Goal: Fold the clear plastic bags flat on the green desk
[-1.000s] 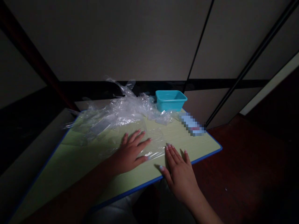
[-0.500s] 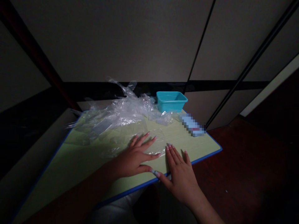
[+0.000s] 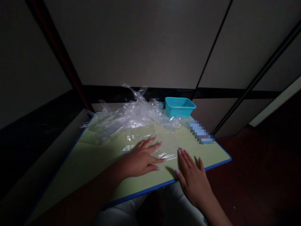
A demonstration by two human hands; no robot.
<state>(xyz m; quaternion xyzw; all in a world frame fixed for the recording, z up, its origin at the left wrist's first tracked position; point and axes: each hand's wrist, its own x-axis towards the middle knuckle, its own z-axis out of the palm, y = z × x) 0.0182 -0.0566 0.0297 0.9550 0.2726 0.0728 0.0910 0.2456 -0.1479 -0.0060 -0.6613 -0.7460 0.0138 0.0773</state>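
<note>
A clear plastic bag [image 3: 166, 144] lies flat on the yellow-green tabletop [image 3: 94, 175]. My left hand [image 3: 142, 157] rests on the bag's near left part with fingers spread, holding nothing. Just past the bag's right edge, my right hand [image 3: 191, 172] lies palm down at the front of the table, its fingers stretched out and the thumb apart. Behind my left hand spreads a crumpled heap of clear plastic bags [image 3: 138, 113].
A turquoise plastic tub [image 3: 180, 108] stands at the back of the table. To its right lies a pixelated light-blue flat item [image 3: 200, 132]. Blue edging [image 3: 145, 191] runs round the table, and panelled cabinet doors [image 3: 141, 47] rise behind it.
My two thumbs, close together before, are now apart, with my right hand farther right of the left. The whole view has shifted, so the table appears a little lower and to the right.
</note>
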